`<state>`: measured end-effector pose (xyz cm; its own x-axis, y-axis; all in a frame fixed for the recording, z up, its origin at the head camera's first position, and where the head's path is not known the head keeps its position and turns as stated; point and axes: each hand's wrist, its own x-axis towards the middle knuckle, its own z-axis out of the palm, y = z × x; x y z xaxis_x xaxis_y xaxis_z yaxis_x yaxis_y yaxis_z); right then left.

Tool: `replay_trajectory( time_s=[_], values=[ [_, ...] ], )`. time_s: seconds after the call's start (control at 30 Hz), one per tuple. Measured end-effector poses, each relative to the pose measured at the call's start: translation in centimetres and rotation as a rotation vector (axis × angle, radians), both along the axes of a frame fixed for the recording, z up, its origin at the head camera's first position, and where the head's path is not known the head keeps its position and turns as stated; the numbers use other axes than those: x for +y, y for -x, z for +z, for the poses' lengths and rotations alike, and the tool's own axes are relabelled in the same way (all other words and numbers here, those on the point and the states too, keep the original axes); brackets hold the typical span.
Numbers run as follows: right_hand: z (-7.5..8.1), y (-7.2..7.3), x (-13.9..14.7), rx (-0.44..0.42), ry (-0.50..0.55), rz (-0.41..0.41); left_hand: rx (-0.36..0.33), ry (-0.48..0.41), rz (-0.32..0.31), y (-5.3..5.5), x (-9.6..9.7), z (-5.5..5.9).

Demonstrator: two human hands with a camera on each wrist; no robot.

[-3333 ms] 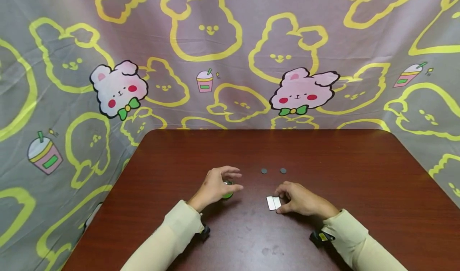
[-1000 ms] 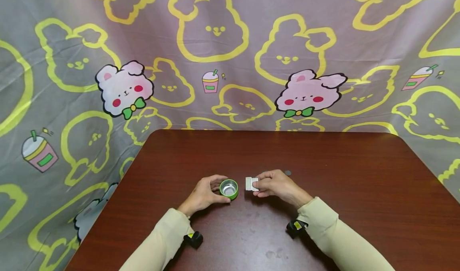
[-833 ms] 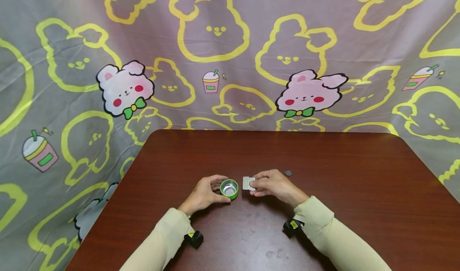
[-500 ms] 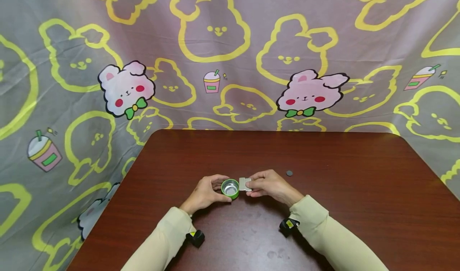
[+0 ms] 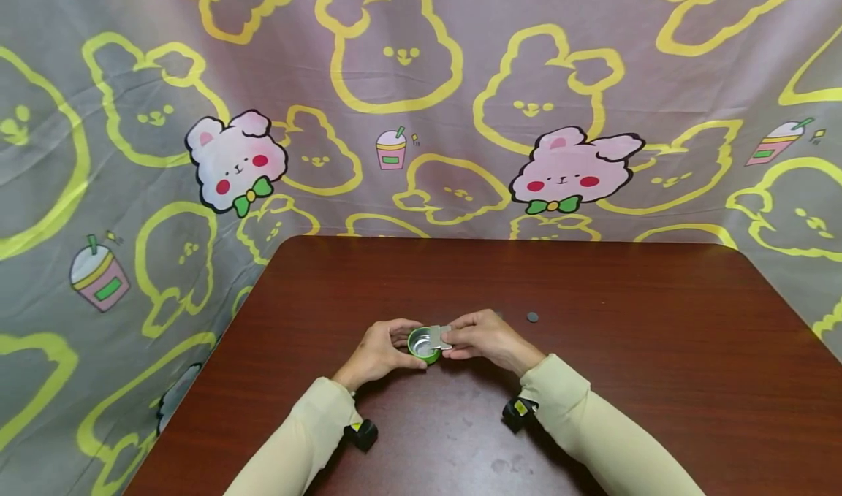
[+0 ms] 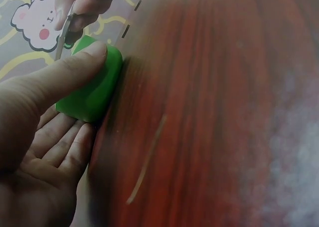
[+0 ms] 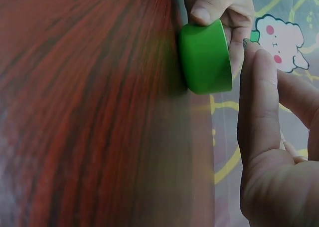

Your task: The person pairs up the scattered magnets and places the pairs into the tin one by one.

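Note:
A small round green tin with a shiny metal inside stands on the brown table. My left hand grips it from the left, thumb in front and fingers behind. In the left wrist view the thumb lies along the green wall of the tin. Between thumb and fingers, my right hand pinches a flat silvery rectangular plate, whose exact kind is unclear. The plate's left end reaches over the tin's right rim. Edge-on, the thin plate shows in the left wrist view.
A dark grey disc lies on the table behind the right hand. Another disc is nearly hidden by that hand. A patterned cloth hangs beyond the table's far edge and at its sides.
My left hand, earlier loosely around the tin, has closed on it. My right hand has lifted the plate off the table and moved it left, from beside the tin to over its rim.

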<state>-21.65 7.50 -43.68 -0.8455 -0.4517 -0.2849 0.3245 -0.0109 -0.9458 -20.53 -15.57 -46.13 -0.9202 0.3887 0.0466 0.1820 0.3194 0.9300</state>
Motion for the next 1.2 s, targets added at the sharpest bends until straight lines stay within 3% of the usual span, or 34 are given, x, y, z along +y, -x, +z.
replay_trajectory(
  time_s=[0.1, 0.33, 0.77, 1.07, 1.2],
  values=[
    [0.0, 0.0, -0.2, -0.003, -0.005, 0.009, -0.001, -0.004, 0.000, 0.0, 0.1, 0.0],
    [-0.1, 0.0, -0.6, -0.005, -0.021, 0.004, -0.004, -0.003, -0.005, -1.7, 0.7, 3.3],
    [-0.2, 0.2, -1.3, 0.049, -0.160, -0.051, 0.012, -0.001, 0.003, -1.6, 0.9, 3.2],
    [0.0, -0.1, -0.7, 0.067, -0.209, 0.029, -0.005, 0.011, 0.001, -1.9, 0.8, 3.4],
    [0.0, -0.3, -0.6, 0.086, -0.188, 0.048, 0.007, 0.021, 0.019, -1.4, 0.7, 2.7]
  ],
)
